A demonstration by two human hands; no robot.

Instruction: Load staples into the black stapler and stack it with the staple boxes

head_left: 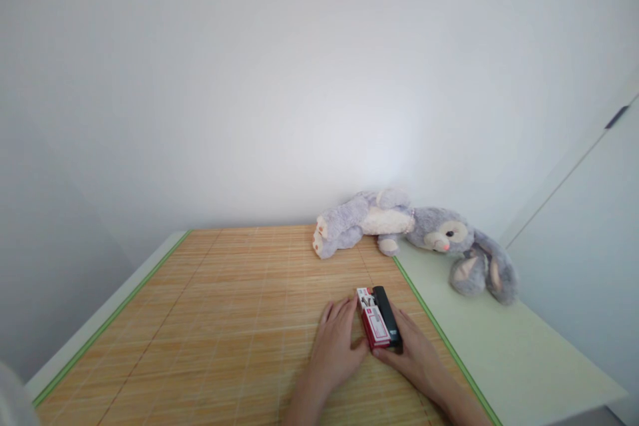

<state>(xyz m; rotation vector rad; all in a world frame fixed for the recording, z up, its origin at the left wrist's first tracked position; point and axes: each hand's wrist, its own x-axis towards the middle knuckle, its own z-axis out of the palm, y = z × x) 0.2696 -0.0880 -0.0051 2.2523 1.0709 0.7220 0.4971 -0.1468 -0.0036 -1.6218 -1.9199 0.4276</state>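
A black stapler (387, 316) and a small red-and-white box (375, 327), which looks like a staple box, lie side by side on the bamboo mat. Another small white-and-red piece (366, 297) shows at the box's far end; I cannot tell if it is separate. My left hand (339, 339) curves round the box's left side, with a fingertip at the far corner and the thumb at the near corner. From the right, my right hand (414, 349) grips the stapler, its fingers along the outer side and its thumb across the near end. Those outer fingers are partly hidden.
A grey plush rabbit (387, 219) lies on its side along the back, against the white wall (279, 80). The bamboo mat (224, 319) has green edging and covers much of the pale table (519, 353). A white panel with a dark handle (617, 117) stands at right.
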